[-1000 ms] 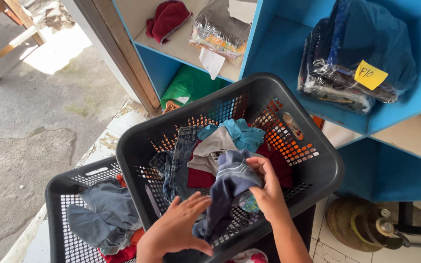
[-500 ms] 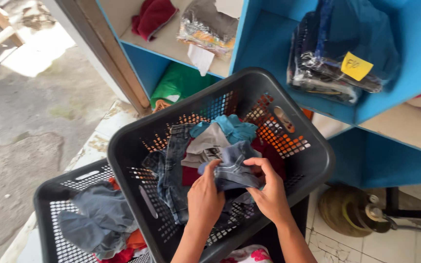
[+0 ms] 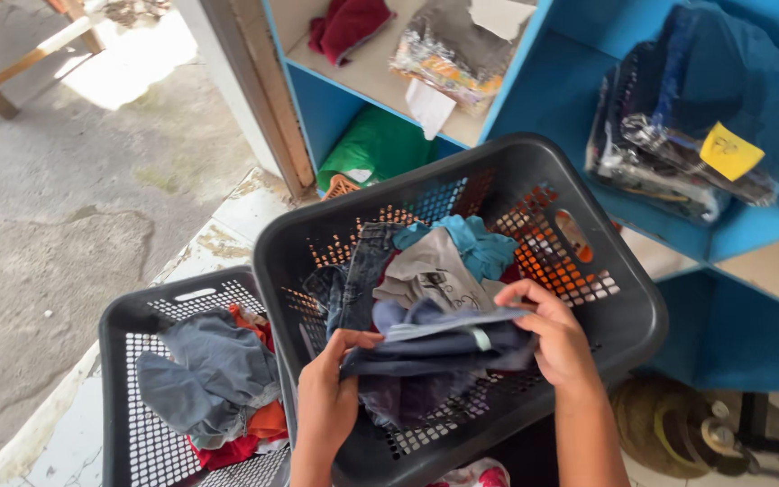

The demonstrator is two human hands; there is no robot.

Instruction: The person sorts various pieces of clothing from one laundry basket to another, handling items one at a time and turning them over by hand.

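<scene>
My left hand (image 3: pixel 328 397) and my right hand (image 3: pixel 555 338) each grip an end of a dark blue-grey garment (image 3: pixel 435 347), stretched flat between them over a black plastic laundry basket (image 3: pixel 628 302). Inside the basket lie blue jeans (image 3: pixel 353 284), a grey shirt (image 3: pixel 430 275), a turquoise piece (image 3: pixel 478 245) and something dark red. A second, lower black basket (image 3: pixel 119 338) to the left holds a grey-blue garment (image 3: pixel 205 374) on top of orange and red clothes.
Blue shelves (image 3: pixel 552 90) stand behind the baskets, holding plastic-wrapped clothes bundles (image 3: pixel 687 135), one with a yellow tag, a red cloth (image 3: pixel 353 22) and a green bundle (image 3: pixel 376 149). Concrete floor lies to the left. A round woven object (image 3: pixel 669 424) sits at lower right.
Both hands have moved apart and pulled the blue-grey garment out flat. It was bunched under them a second ago. The view has shifted slightly.
</scene>
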